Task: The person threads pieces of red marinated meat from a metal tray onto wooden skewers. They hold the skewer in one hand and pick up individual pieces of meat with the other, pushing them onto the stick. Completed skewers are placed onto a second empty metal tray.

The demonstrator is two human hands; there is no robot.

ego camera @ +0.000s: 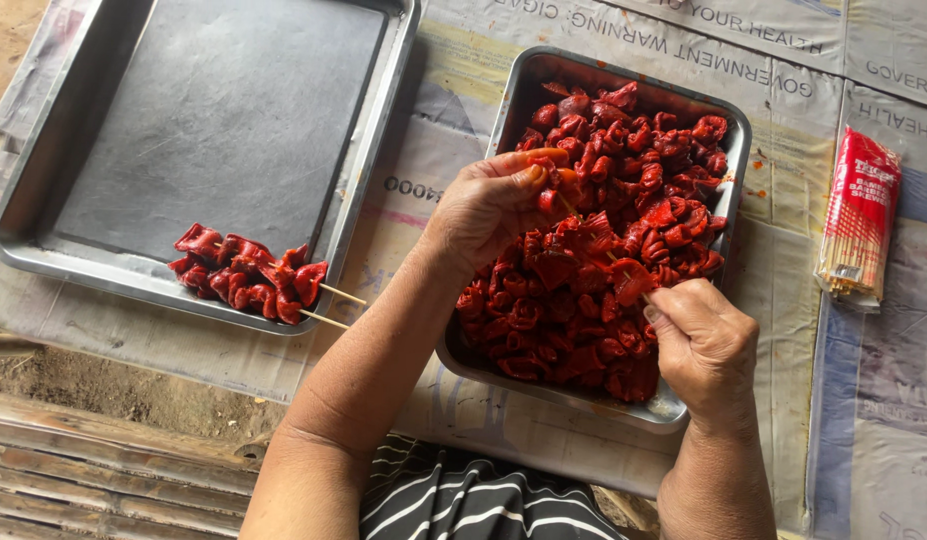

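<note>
We look down on our left hand [488,205], fingers curled tight and pinched around a small piece of red marinated meat [549,192] at the tip of a thin bamboo skewer [595,240]. Our right hand [705,345] is closed at the skewer's other end, thumb and fingers gripping it down at about four o'clock from the left; the stick runs on a slant between the two hands, partly hidden by the meat threaded on it. Both hands hover over the rectangular steel pan heaped with glossy red meat pieces [733,130], the left wrist crossing its rim at nine o'clock, the right hand resting over its corner at five o'clock.

Well apart, at nine o'clock from that pan, lies a larger flat steel baking tray [223,110]. Near its lower edge, at six o'clock, rest two finished skewers of red meat [248,275], side by side and touching, their bare wooden ends poking over the rim toward four o'clock.

At three o'clock from the full pan, a red and clear plastic packet of bamboo sticks [858,215] lies on the printed paper sheets [433,160] covering the table. At six o'clock we see our striped dark garment [473,495]
</note>
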